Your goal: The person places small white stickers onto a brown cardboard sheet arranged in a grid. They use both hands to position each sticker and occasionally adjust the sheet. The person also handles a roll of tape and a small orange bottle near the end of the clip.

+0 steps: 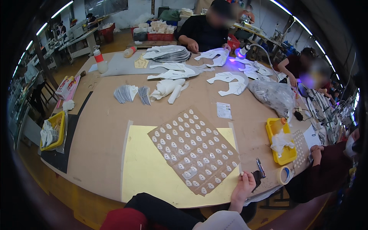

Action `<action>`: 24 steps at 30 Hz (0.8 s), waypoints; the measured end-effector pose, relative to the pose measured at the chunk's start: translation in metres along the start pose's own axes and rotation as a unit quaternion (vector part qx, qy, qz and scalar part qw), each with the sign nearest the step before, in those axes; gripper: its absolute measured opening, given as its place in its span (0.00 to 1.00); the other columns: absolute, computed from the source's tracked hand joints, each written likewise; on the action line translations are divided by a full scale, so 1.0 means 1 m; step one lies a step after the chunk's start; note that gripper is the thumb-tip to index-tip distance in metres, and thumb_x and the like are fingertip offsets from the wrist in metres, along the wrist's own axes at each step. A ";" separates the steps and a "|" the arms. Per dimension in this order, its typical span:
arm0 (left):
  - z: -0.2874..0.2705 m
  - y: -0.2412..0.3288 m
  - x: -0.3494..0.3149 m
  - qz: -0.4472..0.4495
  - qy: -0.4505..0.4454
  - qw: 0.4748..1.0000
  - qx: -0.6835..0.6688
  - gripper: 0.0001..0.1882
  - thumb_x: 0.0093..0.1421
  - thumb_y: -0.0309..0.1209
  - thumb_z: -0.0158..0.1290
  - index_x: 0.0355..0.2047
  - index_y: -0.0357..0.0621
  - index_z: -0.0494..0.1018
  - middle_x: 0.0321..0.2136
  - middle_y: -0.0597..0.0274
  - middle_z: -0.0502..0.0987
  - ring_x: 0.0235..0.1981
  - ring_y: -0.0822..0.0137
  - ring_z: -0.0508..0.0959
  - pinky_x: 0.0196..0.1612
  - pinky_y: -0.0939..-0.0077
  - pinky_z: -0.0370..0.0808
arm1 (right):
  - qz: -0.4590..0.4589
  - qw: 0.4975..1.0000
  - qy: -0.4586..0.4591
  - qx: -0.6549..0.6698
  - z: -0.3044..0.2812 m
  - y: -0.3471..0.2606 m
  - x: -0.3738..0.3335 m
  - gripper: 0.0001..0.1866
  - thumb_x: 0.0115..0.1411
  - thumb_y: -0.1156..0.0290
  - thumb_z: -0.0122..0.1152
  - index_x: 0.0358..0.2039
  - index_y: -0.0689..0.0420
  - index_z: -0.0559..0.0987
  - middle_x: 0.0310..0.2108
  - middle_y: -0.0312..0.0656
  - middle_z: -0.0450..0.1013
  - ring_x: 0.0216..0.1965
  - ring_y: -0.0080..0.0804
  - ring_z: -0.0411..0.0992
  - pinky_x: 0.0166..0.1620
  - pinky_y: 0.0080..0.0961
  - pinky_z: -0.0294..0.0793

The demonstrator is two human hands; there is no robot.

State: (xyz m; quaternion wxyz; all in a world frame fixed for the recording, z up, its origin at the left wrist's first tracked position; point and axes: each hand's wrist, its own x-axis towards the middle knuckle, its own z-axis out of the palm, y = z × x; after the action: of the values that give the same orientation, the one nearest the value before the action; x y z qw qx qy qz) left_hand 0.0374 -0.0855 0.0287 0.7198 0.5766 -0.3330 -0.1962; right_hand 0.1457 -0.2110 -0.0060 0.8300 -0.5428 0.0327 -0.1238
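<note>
at the near edge of the brown surface (pixel 99 149) a dark sleeve (pixel 163 211) bends across; the left hand is out of view, so its state cannot be told. the right hand (pixel 244 187) is beside the right edge of a pale yellow sheet (pixel 142 172), fingers curled and tips close together — whether they pinch anything is too small to tell. near it lie a slim dark tool (pixel 261 167) and, toward the right edge of the surface, a roll of tape (pixel 284 175).

a brown sheet (pixel 193 148) lies askew on the yellow one, bearing rows of small white oval pieces (pixel 199 150); its far corner reaches past the yellow sheet. farther to the right is a yellow tray (pixel 293 156) with a crumpled clear bag (pixel 283 141), and by the left edge another yellow tray (pixel 60 141) with pale pieces.

beyond the brown sheet come a printed paper (pixel 223 110), a bulging plastic bag (pixel 270 96), and fanned grey-white pieces (pixel 125 94). toward the far edge — stacked white cutouts (pixel 166 53), a violet-lit lamp (pixel 240 53), and a person (pixel 203 32) in dark clothes.
</note>
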 end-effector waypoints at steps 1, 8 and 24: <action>-0.002 -0.001 0.002 0.001 -0.001 1.000 0.006 0.27 0.67 0.44 0.50 0.58 0.37 0.66 0.64 0.49 0.63 0.68 0.52 0.60 0.69 0.52 0.57 | 0.002 1.000 0.001 -0.003 0.000 -0.002 -0.002 0.04 0.63 0.81 0.59 0.37 0.65 0.80 0.31 0.35 0.75 0.32 0.19 0.69 0.40 0.16 0.68; 0.001 -0.005 0.012 0.004 -0.009 0.999 0.035 0.24 0.66 0.41 0.52 0.56 0.39 0.68 0.62 0.50 0.65 0.66 0.53 0.62 0.68 0.54 0.58 | 0.001 0.999 -0.028 0.028 -0.013 0.004 0.003 0.05 0.63 0.82 0.58 0.38 0.67 0.80 0.34 0.38 0.76 0.33 0.21 0.70 0.42 0.18 0.69; -0.001 -0.016 0.028 0.044 -0.007 0.996 0.080 0.18 0.63 0.35 0.56 0.52 0.43 0.72 0.58 0.54 0.70 0.64 0.55 0.66 0.66 0.57 0.62 | 0.047 0.992 -0.049 0.109 -0.024 -0.020 -0.018 0.05 0.66 0.81 0.55 0.39 0.66 0.78 0.34 0.40 0.75 0.36 0.27 0.75 0.66 0.56 0.67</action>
State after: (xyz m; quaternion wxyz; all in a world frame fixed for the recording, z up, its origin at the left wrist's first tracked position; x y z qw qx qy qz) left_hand 0.0593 -0.1074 0.0201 0.6773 0.6153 -0.3778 -0.1407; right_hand 0.1205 -0.2356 0.0006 0.8900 -0.4520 0.0035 -0.0606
